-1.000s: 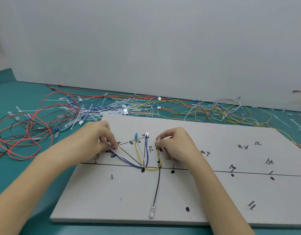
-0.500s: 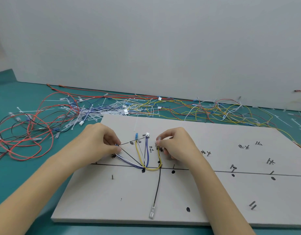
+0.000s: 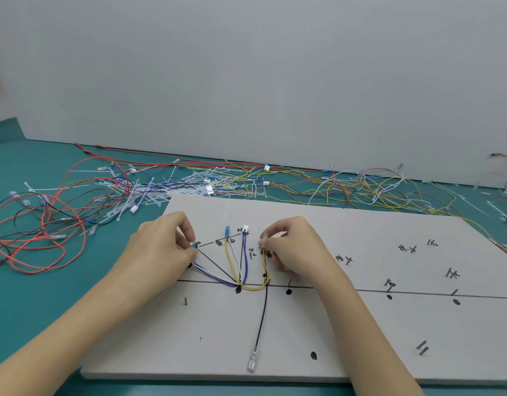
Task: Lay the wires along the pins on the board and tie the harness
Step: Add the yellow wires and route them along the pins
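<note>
Head: wires [image 3: 240, 267] between left hand [image 3: 161, 247], right hand [image 3: 292, 247].

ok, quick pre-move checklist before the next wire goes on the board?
1. Left hand pinches the blue terminal: ok.
2. Right hand holds the yellow wire by its upper end: ok.
3. Wires converge at the junction mark on the board: ok.
4. Black wire runs down to its clear terminal, lying loose: ok.
5. Yellow wire seated behind its pin: cannot tell.
6. Harness tied: not ok, no tie visible.
</note>
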Available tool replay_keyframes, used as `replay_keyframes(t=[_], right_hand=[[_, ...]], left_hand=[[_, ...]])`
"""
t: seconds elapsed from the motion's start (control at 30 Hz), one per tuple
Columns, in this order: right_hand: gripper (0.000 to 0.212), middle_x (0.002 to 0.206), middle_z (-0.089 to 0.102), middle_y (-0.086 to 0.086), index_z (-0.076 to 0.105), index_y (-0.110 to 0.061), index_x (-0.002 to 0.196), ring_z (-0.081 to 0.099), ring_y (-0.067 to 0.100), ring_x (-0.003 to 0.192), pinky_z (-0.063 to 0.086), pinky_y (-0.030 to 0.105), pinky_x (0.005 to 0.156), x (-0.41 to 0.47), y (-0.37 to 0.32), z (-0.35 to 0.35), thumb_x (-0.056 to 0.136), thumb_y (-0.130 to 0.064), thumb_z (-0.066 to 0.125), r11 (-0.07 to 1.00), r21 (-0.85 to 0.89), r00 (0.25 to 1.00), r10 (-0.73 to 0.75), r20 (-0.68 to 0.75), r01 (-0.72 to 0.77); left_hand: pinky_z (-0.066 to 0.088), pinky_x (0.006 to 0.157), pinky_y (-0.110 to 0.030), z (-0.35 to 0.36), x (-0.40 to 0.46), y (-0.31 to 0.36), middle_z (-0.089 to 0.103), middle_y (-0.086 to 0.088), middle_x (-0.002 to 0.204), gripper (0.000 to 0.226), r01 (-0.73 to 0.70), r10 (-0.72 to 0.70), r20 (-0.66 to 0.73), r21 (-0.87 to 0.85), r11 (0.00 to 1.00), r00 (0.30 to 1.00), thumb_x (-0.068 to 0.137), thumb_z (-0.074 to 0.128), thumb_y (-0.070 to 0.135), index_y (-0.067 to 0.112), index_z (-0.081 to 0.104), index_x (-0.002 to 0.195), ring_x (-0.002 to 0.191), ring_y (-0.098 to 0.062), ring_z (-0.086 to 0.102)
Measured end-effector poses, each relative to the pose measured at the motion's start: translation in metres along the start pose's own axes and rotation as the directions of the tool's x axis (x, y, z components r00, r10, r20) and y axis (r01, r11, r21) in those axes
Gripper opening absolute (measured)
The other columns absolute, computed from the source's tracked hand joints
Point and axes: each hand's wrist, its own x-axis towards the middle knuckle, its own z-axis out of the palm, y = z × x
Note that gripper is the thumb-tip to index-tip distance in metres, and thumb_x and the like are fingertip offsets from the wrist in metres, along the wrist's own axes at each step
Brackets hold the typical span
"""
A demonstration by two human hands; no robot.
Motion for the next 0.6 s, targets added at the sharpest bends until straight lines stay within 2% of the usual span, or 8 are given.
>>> replay_keyframes(t=[0.07, 0.13, 0.2, 0.27, 0.37, 0.47, 0.6], right_hand=[[0.009, 0.053, 0.061, -0.003, 0.068, -0.021, 0.076, 0.048, 0.005, 0.036, 0.041, 0.023, 0.052, 0.0, 0.0, -0.001, 0.085, -0.021, 0.066, 1.0, -0.003, 1.0, -0.003, 0.003, 0.003], [0.009, 0.053, 0.061, -0.003, 0.068, -0.021, 0.076, 0.048, 0.004, 0.035, 0.04, 0.022, 0.051, -0.001, 0.0, -0.001, 0.085, -0.02, 0.066, 1.0, 0.001, 1.0, -0.002, 0.005, 0.002], [0.008, 0.053, 0.062, -0.002, 0.068, -0.02, 0.076, 0.048, 0.004, 0.035, 0.041, 0.022, 0.051, -0.001, 0.0, -0.001, 0.084, -0.02, 0.066, 1.0, 0.001, 1.0, 0.0, 0.004, 0.0], [0.007, 0.054, 0.061, -0.002, 0.069, -0.02, 0.078, 0.048, 0.004, 0.035, 0.041, 0.022, 0.051, -0.001, 0.0, -0.001, 0.085, -0.021, 0.066, 1.0, 0.001, 1.0, -0.001, 0.005, 0.001], [0.007, 0.054, 0.06, -0.004, 0.068, -0.019, 0.079, 0.048, 0.002, 0.034, 0.04, 0.021, 0.049, -0.002, 0.0, -0.002, 0.086, -0.021, 0.066, 1.0, 0.003, 1.0, -0.005, 0.01, 0.005], [0.007, 0.054, 0.06, -0.003, 0.068, -0.02, 0.079, 0.048, 0.003, 0.033, 0.04, 0.022, 0.049, -0.002, 0.0, -0.001, 0.086, -0.021, 0.065, 1.0, 0.0, 1.0, -0.006, 0.015, 0.006], [0.009, 0.054, 0.06, -0.001, 0.067, -0.021, 0.078, 0.049, 0.006, 0.035, 0.042, 0.023, 0.051, -0.002, 0.0, -0.001, 0.087, -0.021, 0.065, 1.0, -0.004, 1.0, -0.005, 0.019, 0.005]], left_hand=[[0.047, 0.053, -0.028, -0.006, 0.004, 0.0, 0.069, 0.013, 0.067, 0.023, 0.061, -0.057, 0.063, -0.067, 0.996, 0.996, 0.071, 0.079, 0.019, 0.027, 0.057, 0.074, 0.06, -0.007, 0.065], [0.058, 0.056, -0.037, -0.011, 0.007, 0.001, 0.071, 0.01, 0.07, 0.023, 0.116, -0.102, 0.114, -0.13, 0.985, 0.988, 0.069, 0.082, 0.017, 0.023, 0.06, 0.076, 0.052, -0.011, 0.066], [0.06, 0.058, -0.041, -0.011, 0.007, 0.001, 0.072, 0.007, 0.072, 0.024, 0.131, -0.112, 0.126, -0.158, 0.979, 0.986, 0.068, 0.083, 0.014, 0.022, 0.062, 0.075, 0.051, -0.013, 0.067], [0.058, 0.056, -0.035, -0.009, 0.007, 0.001, 0.072, 0.007, 0.074, 0.024, 0.121, -0.103, 0.113, -0.158, 0.98, 0.988, 0.068, 0.083, 0.014, 0.024, 0.062, 0.074, 0.053, -0.008, 0.067], [0.047, 0.055, -0.025, -0.005, 0.006, 0.0, 0.071, 0.009, 0.073, 0.025, 0.101, -0.092, 0.074, -0.137, 0.985, 0.993, 0.069, 0.082, 0.014, 0.025, 0.06, 0.073, 0.056, -0.002, 0.065], [0.046, 0.059, -0.027, -0.002, 0.005, 0.0, 0.069, 0.009, 0.075, 0.027, 0.096, -0.09, 0.049, -0.143, 0.985, 0.995, 0.072, 0.08, 0.013, 0.023, 0.055, 0.072, 0.069, -0.013, 0.066], [0.044, 0.062, -0.029, 0.002, 0.0, 0.0, 0.069, 0.009, 0.079, 0.027, 0.067, -0.064, 0.033, -0.124, 0.99, 0.997, 0.077, 0.074, 0.013, 0.023, 0.049, 0.071, 0.073, -0.011, 0.065]])
